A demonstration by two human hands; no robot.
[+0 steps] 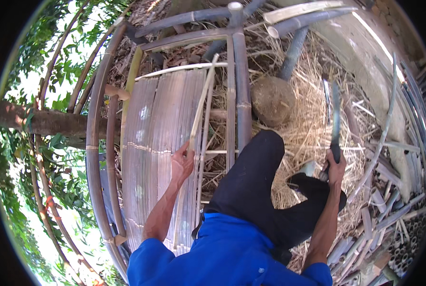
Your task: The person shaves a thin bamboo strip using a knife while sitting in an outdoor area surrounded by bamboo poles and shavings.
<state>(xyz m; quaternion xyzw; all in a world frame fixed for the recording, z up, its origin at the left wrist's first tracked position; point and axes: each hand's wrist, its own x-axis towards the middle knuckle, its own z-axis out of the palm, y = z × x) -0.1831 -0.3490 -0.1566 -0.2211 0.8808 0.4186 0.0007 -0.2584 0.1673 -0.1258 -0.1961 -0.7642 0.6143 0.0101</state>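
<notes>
My left hand (182,163) grips a long pale bamboo strip (201,102) that runs up and away across a bamboo frame (237,86). The strip lies beside a panel of flat bamboo slats (158,143) fixed in that frame. My right hand (336,166) holds the handle of a long dark machete (336,119), blade pointing up over the straw. I sit with black trousers (256,186) and blue sleeves between both hands.
Dry straw and shavings (308,128) cover the ground at right, with a round wooden block (272,100). Cut bamboo pieces (389,214) pile at far right beside a concrete edge (365,62). Curved bamboo poles (96,119) and leafy branches stand at left.
</notes>
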